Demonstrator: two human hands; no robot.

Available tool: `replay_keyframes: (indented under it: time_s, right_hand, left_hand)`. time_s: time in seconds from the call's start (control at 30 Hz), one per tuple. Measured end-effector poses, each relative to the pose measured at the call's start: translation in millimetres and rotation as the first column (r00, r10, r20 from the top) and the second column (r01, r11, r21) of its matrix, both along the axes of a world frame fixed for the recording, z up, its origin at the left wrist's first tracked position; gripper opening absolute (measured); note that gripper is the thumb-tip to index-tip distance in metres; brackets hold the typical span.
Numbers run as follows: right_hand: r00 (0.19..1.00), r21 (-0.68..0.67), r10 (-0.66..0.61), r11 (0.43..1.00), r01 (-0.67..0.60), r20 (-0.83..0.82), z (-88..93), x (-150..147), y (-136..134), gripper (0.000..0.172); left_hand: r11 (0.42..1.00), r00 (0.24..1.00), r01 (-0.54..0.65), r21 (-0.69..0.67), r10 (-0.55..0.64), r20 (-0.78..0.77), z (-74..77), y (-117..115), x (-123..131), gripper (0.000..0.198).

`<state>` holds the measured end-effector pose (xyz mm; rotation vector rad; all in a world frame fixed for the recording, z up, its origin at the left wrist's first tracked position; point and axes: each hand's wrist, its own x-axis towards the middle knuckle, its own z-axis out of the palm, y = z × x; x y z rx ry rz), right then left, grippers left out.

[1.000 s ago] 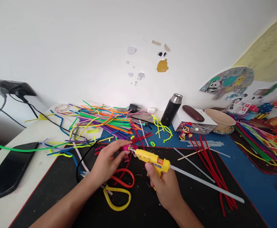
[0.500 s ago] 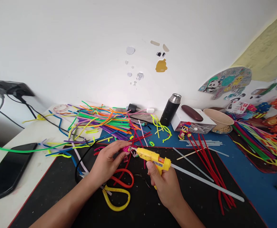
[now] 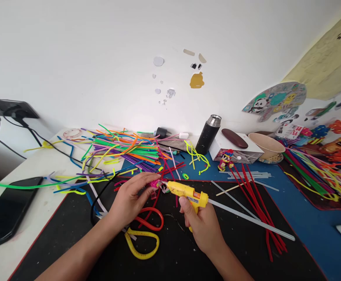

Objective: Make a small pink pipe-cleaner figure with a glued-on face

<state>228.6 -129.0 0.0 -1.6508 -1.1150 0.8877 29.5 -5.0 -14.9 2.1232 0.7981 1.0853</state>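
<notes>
Pinched in the fingers of my left hand [image 3: 134, 195] is a small pink pipe-cleaner figure [image 3: 155, 184], with a black-and-white part at its right side. Wrapped around the handle of a yellow hot glue gun [image 3: 183, 191] is my right hand [image 3: 201, 224]. The gun's nozzle points left and meets the figure, or comes very close to it. A long translucent glue stick [image 3: 252, 219] sticks out of the gun's back end. Below my left hand lie scissors with one red and one yellow handle [image 3: 142, 255]; their blades are partly hidden by my wrist.
A heap of coloured pipe cleaners [image 3: 126, 150] covers the back left. Red pipe cleaners [image 3: 264, 218] and loose glue sticks [image 3: 249, 175] lie at right. A finished-looking small figure [image 3: 226, 160] stands before a white box [image 3: 252, 153], beside a black flask [image 3: 208, 134]. A black phone-like slab [image 3: 8, 212] lies left.
The whole view has shifted slightly. Both hands keep nearly the same pose, with the glue gun's nozzle still at the pink figure.
</notes>
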Motion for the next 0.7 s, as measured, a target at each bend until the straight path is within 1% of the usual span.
replay_keyframes:
  time_s: [0.07, 0.1, 0.13, 0.17, 0.23, 0.3, 0.33, 0.4, 0.47, 0.53, 0.7]
  right_hand:
    - [0.999, -0.022, -0.035, 0.999, 0.035, -0.022, -2.4, 1.4, -0.3, 0.059]
    - [0.997, -0.034, -0.057, 0.998, 0.055, -0.049, -3.8, 2.5, -0.5, 0.059]
    - [0.993, -0.044, -0.077, 0.996, 0.074, -0.094, -5.5, 3.9, -0.6, 0.06]
    - [0.983, -0.051, -0.095, 0.995, 0.088, -0.16, -7.4, 5.8, -0.7, 0.062]
    - [0.932, -0.051, -0.133, 0.991, 0.123, -0.337, -11.6, 11.2, -0.9, 0.064]
    - [0.838, -0.051, -0.194, 0.979, 0.196, -0.51, -15.5, 18.5, -1.4, 0.063]
    - [0.79, -0.058, -0.233, 0.968, 0.244, -0.568, -17.1, 22.6, -2.0, 0.063]
    - [0.722, -0.074, -0.294, 0.944, 0.32, -0.626, -19.0, 30.9, -4.0, 0.062]
    - [0.701, -0.094, -0.31, 0.94, 0.329, -0.642, -18.8, 38.3, -6.9, 0.064]
    - [0.717, -0.127, -0.309, 0.946, 0.298, -0.625, -16.5, 43.6, -10.6, 0.065]
    - [0.794, -0.212, -0.304, 0.951, 0.224, -0.526, -7.1, 49.3, -20.0, 0.064]
  left_hand:
    - [0.998, 0.999, -0.035, -0.046, 0.037, 0.033, 2.5, 1.8, -0.7, 0.025]
    - [0.992, 0.995, -0.061, -0.112, 0.069, 0.072, 3.8, 3.6, -1.0, 0.024]
    - [0.975, 0.985, -0.087, -0.205, 0.115, 0.13, 5.0, 5.9, -1.4, 0.024]
    - [0.942, 0.964, -0.102, -0.319, 0.173, 0.202, 6.0, 8.7, -1.7, 0.026]
    - [0.839, 0.885, -0.077, -0.538, 0.306, 0.35, 7.3, 14.9, -2.0, 0.033]
    - [0.755, 0.804, -0.003, -0.656, 0.392, 0.447, 7.7, 20.1, -1.7, 0.035]
    - [0.727, 0.778, 0.029, -0.686, 0.415, 0.472, 7.6, 21.7, -1.3, 0.035]
    - [0.692, 0.76, 0.071, -0.718, 0.429, 0.488, 7.0, 22.3, 0.0, 0.036]
    - [0.678, 0.773, 0.091, -0.73, 0.414, 0.48, 5.8, 20.5, 1.5, 0.038]
    - [0.675, 0.792, 0.097, -0.731, 0.392, 0.468, 4.5, 17.8, 2.9, 0.039]
    - [0.679, 0.829, 0.109, -0.726, 0.342, 0.444, 4.9, 14.1, 4.5, 0.043]
